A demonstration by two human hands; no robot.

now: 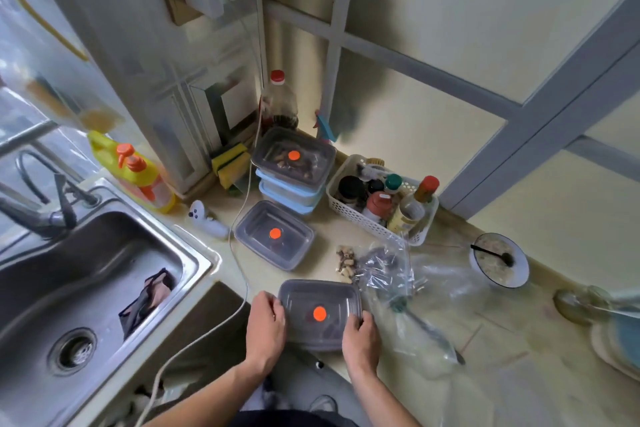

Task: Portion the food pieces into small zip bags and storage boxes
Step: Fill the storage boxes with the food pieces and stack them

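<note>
At counter edge, head view: lidded storage box [319, 314] w/ orange dot on lid sits right in front of the person, near edge, dark food pieces faintly visible thru the grey lid. Left hand [265, 326] grips the box's left side, fingers curled round the rim; right hand [360, 336] grips the right front corner, thumb on the lid edge. Both hands clamped on the same box, one per side.

Step in hand, prob: pressing the lid down/sealing this portion, or about to shift it away. Second lidded box [274, 234] sits further back, apart from the first; a stack of boxes [293, 166] stands behind that, top one holding food.

Loose food pieces [346, 262] lie on the counter just beside a clear zip bag [384, 265], so portioning isn't finished.

Next move likely needs: check lid seated all round, set box w/ the others, then free both hands for bag + loose pieces. Bag is limp, so one hand must hold it open.
</note>
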